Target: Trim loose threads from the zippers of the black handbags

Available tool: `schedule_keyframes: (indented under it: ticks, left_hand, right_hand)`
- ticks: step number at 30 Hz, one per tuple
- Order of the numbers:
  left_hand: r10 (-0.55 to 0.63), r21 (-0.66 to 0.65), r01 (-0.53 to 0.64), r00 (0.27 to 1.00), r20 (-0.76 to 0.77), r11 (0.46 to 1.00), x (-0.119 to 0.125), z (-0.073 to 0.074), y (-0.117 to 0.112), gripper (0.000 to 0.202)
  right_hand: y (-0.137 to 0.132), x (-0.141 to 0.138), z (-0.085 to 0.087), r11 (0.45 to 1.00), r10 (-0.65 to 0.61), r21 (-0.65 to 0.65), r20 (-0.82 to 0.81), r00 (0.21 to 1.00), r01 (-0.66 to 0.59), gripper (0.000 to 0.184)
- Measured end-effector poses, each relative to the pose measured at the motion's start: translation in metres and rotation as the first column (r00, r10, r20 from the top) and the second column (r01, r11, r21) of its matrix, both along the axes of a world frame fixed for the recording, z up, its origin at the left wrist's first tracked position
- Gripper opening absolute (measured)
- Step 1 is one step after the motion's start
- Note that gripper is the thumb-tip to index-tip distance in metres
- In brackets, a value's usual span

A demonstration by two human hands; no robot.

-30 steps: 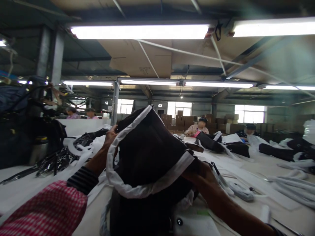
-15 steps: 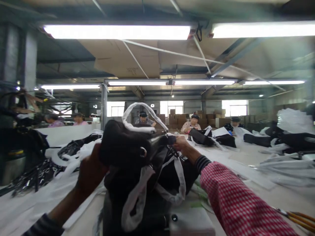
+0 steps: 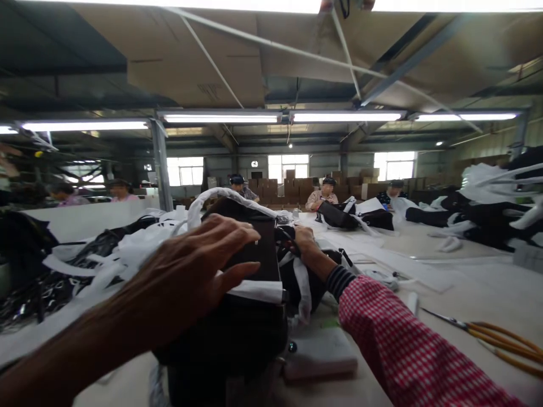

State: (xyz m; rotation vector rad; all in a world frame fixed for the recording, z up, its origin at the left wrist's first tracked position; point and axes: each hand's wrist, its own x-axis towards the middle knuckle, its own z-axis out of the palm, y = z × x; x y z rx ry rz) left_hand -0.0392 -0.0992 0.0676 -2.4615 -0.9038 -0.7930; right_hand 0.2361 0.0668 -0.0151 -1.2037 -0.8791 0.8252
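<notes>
A black handbag stands in front of me, with a white-wrapped handle arching over its top. White wrapping also lies across its near side. My left hand is over the bag's left part, fingers stretched out and thumb apart; whether the palm touches the bag is hidden. At the bag's far right end, my right hand is closed around its black edge. Below that hand hangs another white-wrapped strap.
Orange-handled scissors lie at right. A pale block sits beside the bag. Black straps with metal clips are heaped at left. More black bags lie farther back, where a co-worker sits across the table.
My left hand has let go of the bag's left end and moved right over it, fingers now spread. The bag has turned and come lower. My right hand keeps its hold.
</notes>
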Motion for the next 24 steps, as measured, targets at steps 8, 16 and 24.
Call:
schedule_keyframes:
  ticks: [8,16,24]
  left_hand:
    - [0.167,-0.436,-0.263,0.955,-0.245,0.861,0.025,-0.04,0.104,0.057]
    - [0.137,-0.359,-0.265,0.929,-0.344,0.895,0.033,-0.033,0.141,0.054]
    - [0.099,-0.328,-0.248,0.906,-0.41,0.911,0.028,-0.045,0.17,0.045]
  right_hand:
    - [-0.052,0.011,-0.01,0.98,0.032,0.173,0.341,0.939,-0.097,0.043]
    - [-0.102,-0.022,-0.01,0.921,0.004,0.284,0.675,0.738,-0.266,0.014]
    - [-0.212,-0.062,-0.093,0.643,0.233,0.309,0.793,0.563,-0.701,0.016]
